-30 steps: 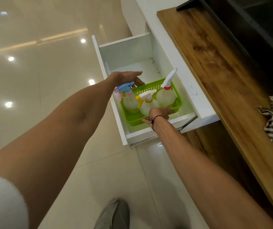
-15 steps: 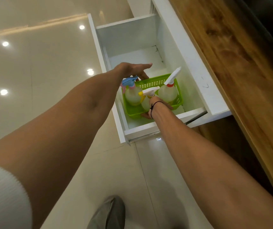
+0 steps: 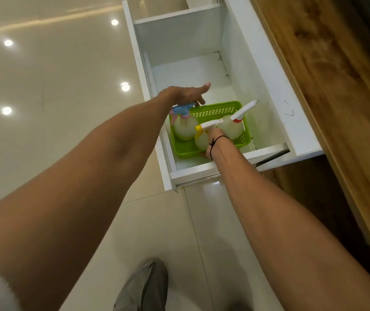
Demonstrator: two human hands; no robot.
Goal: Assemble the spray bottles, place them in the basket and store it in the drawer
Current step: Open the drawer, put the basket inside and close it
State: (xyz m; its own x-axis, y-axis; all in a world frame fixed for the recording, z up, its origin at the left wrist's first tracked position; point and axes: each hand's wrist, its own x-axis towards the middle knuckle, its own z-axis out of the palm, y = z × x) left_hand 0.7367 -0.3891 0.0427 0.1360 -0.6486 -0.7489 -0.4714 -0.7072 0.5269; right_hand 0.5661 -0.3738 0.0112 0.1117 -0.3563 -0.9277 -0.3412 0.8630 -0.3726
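Head view: white drawer pulled open, upper centre to right of frame, under a wooden surface along the right edge. Green basket sits in the near end of the drawer, centre frame, on the drawer bottom. Three spray bottles stand upright in it: blue-and-pink-topped bottle at the basket's left, yellow-topped bottle in the near middle, red-collared bottle with white sprayer at the right. Left hand reaches in from lower left, fingers straight, flat over the blue-topped bottle and the basket's far left corner; thumb curls down near the rim, contact unclear, grips nothing visible. Right hand comes in from lower right, black band on the wrist, at the basket's near edge just beside the yellow-topped bottle; fingers hidden behind wrist and basket, grip cannot be told. Glossy tile floor fills the left, with ceiling-light reflections. Grey shoe at bottom centre.
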